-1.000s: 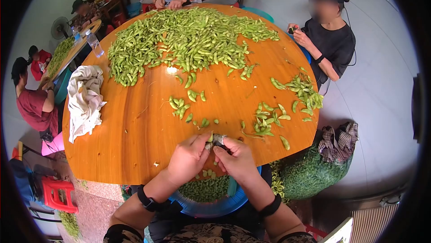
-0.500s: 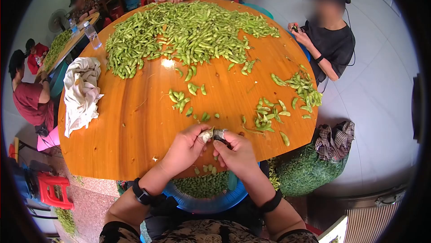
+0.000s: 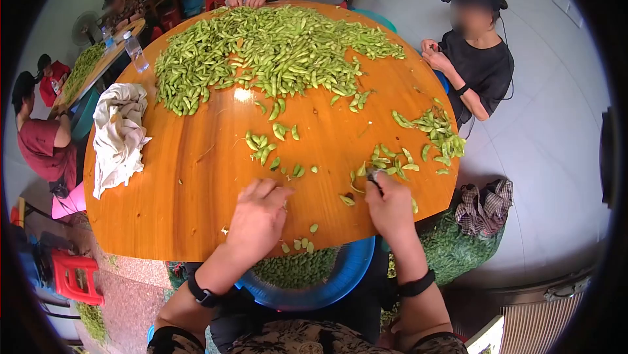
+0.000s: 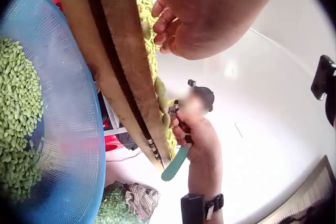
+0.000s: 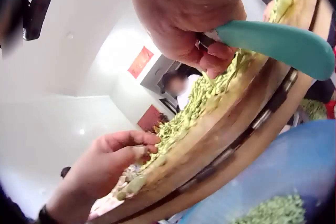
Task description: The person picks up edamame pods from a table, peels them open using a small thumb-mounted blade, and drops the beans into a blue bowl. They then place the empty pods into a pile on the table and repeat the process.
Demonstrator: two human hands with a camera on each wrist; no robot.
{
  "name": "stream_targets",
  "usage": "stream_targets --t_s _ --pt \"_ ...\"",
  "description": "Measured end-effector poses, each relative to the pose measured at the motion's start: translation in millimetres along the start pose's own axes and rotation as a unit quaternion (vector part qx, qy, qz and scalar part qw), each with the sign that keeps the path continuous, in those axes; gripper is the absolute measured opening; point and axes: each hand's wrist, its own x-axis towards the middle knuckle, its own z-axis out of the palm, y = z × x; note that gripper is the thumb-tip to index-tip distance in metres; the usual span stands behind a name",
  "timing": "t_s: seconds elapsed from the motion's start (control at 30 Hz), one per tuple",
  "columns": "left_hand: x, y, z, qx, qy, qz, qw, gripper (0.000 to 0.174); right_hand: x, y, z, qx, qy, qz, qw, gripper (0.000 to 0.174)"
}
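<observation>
My right hand [image 3: 392, 207] is at the small cluster of green soybean pods [image 3: 392, 161] on the right of the table. Its fingers curl round a teal-handled tool [image 5: 283, 45]; the handle sticks out behind the hand, and the working end is mostly hidden. Over the near part of the table is my left hand [image 3: 256, 213], blurred, its fingers loosely bent with nothing seen in them. Several shelled beans [image 3: 304, 245] lie at the near edge. Below that edge, a blue mesh basket [image 4: 68, 61] holds many shelled green beans [image 4: 18, 98].
A large heap of pods [image 3: 281, 53] covers the far side of the wooden table [image 3: 170, 190]. A white cloth [image 3: 121, 135] and a water bottle [image 3: 135, 52] are at its left. People sit opposite and at the right. A full green sack [image 3: 458, 249] stands on the floor.
My hands were together at the near edge, working over a pod. They have parted: the right moved right to the pod cluster with the tool, the left drew slightly left.
</observation>
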Motion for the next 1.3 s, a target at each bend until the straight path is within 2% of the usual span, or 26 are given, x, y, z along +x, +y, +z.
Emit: stream_targets --t_s 0.07,0.13,0.17,0.2,0.27,0.3,0.37,0.5,0.6,0.67,0.73,0.8,0.83,0.87,0.97,1.0,1.07,1.13,1.2,1.23,1.27,1.3 --pt "5 -1 -7 0.020 -0.007 -0.028 0.999 0.024 5 1 -5 -0.039 -0.022 0.023 0.999 0.013" --pt "11 -11 0 0.034 0.007 -0.058 0.998 0.024 9 -4 5 -0.014 -0.020 -0.087 0.996 0.014" --pt "16 -14 3 0.033 0.004 -0.067 0.997 0.023 11 -17 8 -0.058 -0.062 -0.084 0.993 0.017" --pt "21 -16 7 0.036 0.003 -0.066 0.997 0.023 16 -22 16 -0.056 -0.062 -0.083 0.993 0.017" --pt "29 -18 15 0.068 -0.005 -0.069 0.995 0.028 28 -29 32 -0.097 -0.112 -0.163 0.975 0.017" --pt "32 -18 17 0.070 -0.004 -0.068 0.995 0.028 32 -34 38 -0.096 -0.110 -0.164 0.976 0.017" --pt "37 -16 20 0.089 -0.010 -0.078 0.993 0.035 38 -41 46 -0.129 -0.179 -0.173 0.960 0.016" --pt "44 -15 22 0.075 -0.036 -0.108 0.991 0.039 40 -44 49 -0.134 -0.200 -0.163 0.957 0.013" --pt "46 -22 27 0.083 -0.023 -0.100 0.991 0.035 28 -45 42 -0.119 -0.227 -0.165 0.953 0.010" --pt "47 -27 32 0.013 -0.034 -0.106 0.994 0.028 18 -46 34 -0.029 -0.313 -0.189 0.930 0.011" --pt "48 -25 34 -0.015 -0.035 -0.107 0.993 0.025 14 -43 24 -0.001 -0.288 -0.203 0.936 0.010" --pt "48 -24 37 -0.042 -0.035 -0.110 0.992 0.022 14 -40 1 0.023 -0.206 -0.092 0.974 0.014" --pt "48 -23 39 -0.061 -0.032 -0.098 0.993 0.020 12 -30 -6 0.076 -0.161 -0.088 0.980 0.013" --pt "48 -22 40 -0.079 -0.029 -0.085 0.993 0.019 9 -22 -13 0.075 -0.162 -0.088 0.980 0.013" --pt "52 -13 38 -0.104 -0.073 -0.068 0.990 0.019 -5 -2 -33 0.203 -0.160 0.128 0.957 0.008" --pt "52 -10 39 -0.104 -0.072 -0.068 0.990 0.019 -11 4 -35 0.203 -0.160 0.127 0.958 0.008" --pt "49 -4 40 -0.113 -0.088 -0.052 0.988 0.018 -21 17 -35 0.264 -0.127 0.177 0.940 0.006" --pt "49 1 25 -0.146 -0.073 -0.071 0.984 0.017 -27 16 -36 0.257 -0.136 0.191 0.938 0.005" --pt "41 -1 7 -0.176 -0.060 -0.093 0.978 0.017 -32 12 -29 0.149 -0.096 -0.006 0.984 0.006" --pt "36 -6 -3 -0.149 -0.021 -0.102 0.983 0.017 -31 10 -26 0.079 -0.104 -0.067 0.989 0.009" --pt "31 -9 -13 -0.120 0.020 -0.109 0.986 0.017 -30 6 -20 0.083 -0.106 -0.070 0.988 0.009" --pt "22 -7 -21 -0.121 0.007 -0.155 0.980 0.016 -29 -1 -13 0.025 -0.108 -0.126 0.986 0.010"
